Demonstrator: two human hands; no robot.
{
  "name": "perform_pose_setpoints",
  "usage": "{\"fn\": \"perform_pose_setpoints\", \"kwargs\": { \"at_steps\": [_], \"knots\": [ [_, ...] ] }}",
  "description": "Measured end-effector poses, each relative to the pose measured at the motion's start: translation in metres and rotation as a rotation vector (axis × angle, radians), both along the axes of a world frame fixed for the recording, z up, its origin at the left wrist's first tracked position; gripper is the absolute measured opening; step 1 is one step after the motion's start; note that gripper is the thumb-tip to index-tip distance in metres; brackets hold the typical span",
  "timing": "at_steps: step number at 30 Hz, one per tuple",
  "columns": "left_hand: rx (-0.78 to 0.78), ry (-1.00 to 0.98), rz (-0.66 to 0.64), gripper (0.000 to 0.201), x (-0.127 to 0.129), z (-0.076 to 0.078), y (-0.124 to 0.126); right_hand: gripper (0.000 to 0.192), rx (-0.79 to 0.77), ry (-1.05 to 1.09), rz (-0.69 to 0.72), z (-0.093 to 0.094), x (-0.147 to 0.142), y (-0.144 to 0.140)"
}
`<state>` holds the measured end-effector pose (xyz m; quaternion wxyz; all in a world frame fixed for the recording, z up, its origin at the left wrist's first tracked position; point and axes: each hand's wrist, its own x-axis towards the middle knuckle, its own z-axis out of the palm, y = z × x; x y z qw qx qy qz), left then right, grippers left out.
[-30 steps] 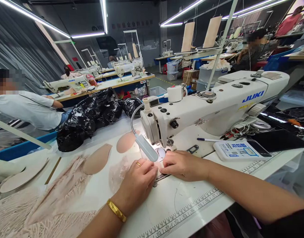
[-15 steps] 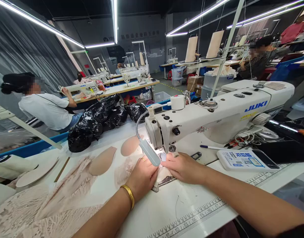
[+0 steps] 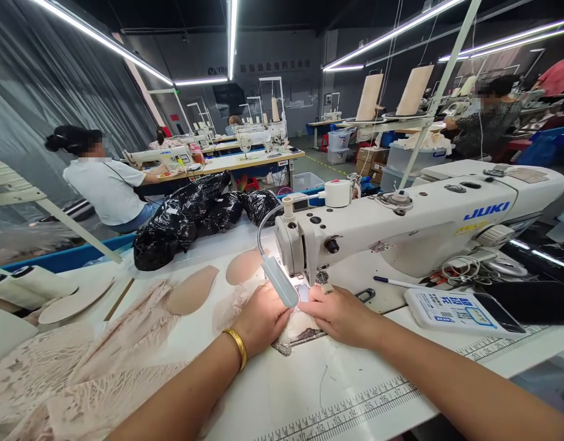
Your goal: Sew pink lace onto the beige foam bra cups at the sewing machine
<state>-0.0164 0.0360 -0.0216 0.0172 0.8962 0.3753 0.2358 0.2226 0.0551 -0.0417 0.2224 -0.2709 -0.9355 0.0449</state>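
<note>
At the head of a white JUKI sewing machine [image 3: 355, 229], both hands sit close together on the machine bed. My left hand [image 3: 263, 318], with a gold bangle on its wrist, has its fingers pressed together on a pale pink lace piece [image 3: 226, 309]. My right hand [image 3: 343, 315] is opposite, fingers bent and closed at pale fabric [image 3: 300, 321] beside the needle area. A small grey lamp [image 3: 280, 283] on a bendy neck lights the spot and hides the needle and part of the fingertips.
Beige cup-shaped pads [image 3: 193, 291] and a heap of pink lace [image 3: 98, 361] lie leftward. Black plastic bags [image 3: 185, 214] rest behind. A pen [image 3: 396, 282], a phone on a white box [image 3: 460, 312] and cables are at right. A co-worker [image 3: 109, 190] sits at another machine.
My view has turned slightly left, so the background sits further right. Both hands stay by the needle area, with only small finger shifts. The co-worker's raised hand has come down to their table.
</note>
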Motion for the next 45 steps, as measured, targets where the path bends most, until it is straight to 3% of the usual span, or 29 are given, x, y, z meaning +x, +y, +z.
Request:
{"fn": "perform_pose_setpoints", "kwargs": {
  "at_steps": [6, 12, 14, 16, 19, 20, 21, 23, 24, 26, 28, 31, 33, 37, 42, 45],
  "knots": [
    [-0.039, 0.071, 0.083, 0.027, 0.002, 0.011, 0.004, 0.029, -0.044, 0.005, -0.026, -0.003, 0.000, 0.000],
    [-0.058, 0.075, 0.136, 0.020, -0.002, 0.012, 0.009, 0.024, -0.131, 0.139, 0.027, 0.001, 0.000, -0.006],
    [-0.069, 0.042, 0.159, 0.022, -0.007, 0.014, 0.003, 0.020, -0.334, 0.225, -0.014, 0.006, -0.004, -0.014],
    [-0.077, 0.007, 0.166, 0.023, -0.012, 0.018, -0.014, 0.014, -0.674, 0.339, -0.075, 0.011, -0.011, -0.022],
    [-0.144, -0.112, 0.135, 0.022, -0.007, 0.023, -0.065, 0.034, -1.147, 0.577, -0.110, 0.018, -0.028, -0.035],
    [-0.250, -0.240, 0.116, 0.019, -0.002, 0.022, -0.085, 0.041, -1.229, 0.669, -0.110, 0.020, -0.034, -0.040],
    [-0.452, -0.404, 0.111, 0.020, 0.005, 0.021, -0.104, 0.045, -1.278, 0.759, -0.111, 0.023, -0.040, -0.046],
    [-1.072, -0.774, 0.066, 0.044, 0.019, 0.014, -0.136, 0.053, -1.320, 0.906, -0.104, 0.028, -0.049, -0.062],
    [-1.293, -0.999, 0.102, 0.058, 0.025, 0.011, -0.146, 0.057, -1.331, 0.960, -0.097, 0.030, -0.051, -0.072],
    [-1.438, -1.431, 0.222, 0.063, 0.033, 0.007, -0.153, 0.064, -1.333, 1.017, -0.085, 0.031, -0.051, -0.095],
    [-1.268, -1.753, 0.367, 0.051, 0.034, 0.010, -0.148, 0.069, -1.326, 1.000, -0.062, 0.028, -0.046, -0.116],
    [-1.074, -1.896, 0.497, 0.042, 0.029, 0.019, -0.135, 0.074, -1.348, 0.956, 0.002, 0.019, -0.036, -0.137],
    [-1.153, -1.912, 0.523, 0.037, 0.027, 0.024, -0.130, 0.077, -1.388, 1.001, 0.009, 0.016, -0.032, -0.141],
    [-1.353, -2.045, 0.425, 0.031, 0.031, 0.028, -0.131, 0.085, -1.372, 1.113, -0.082, 0.016, -0.029, -0.137],
    [-1.224, -2.030, 0.506, 0.020, 0.039, 0.026, -0.133, 0.081, -1.334, 1.144, -0.098, 0.011, -0.026, -0.136],
    [-1.229, -2.000, 0.508, 0.022, 0.041, 0.025, -0.132, 0.079, -1.363, 1.184, -0.064, 0.007, -0.025, -0.135]
  ]
}}
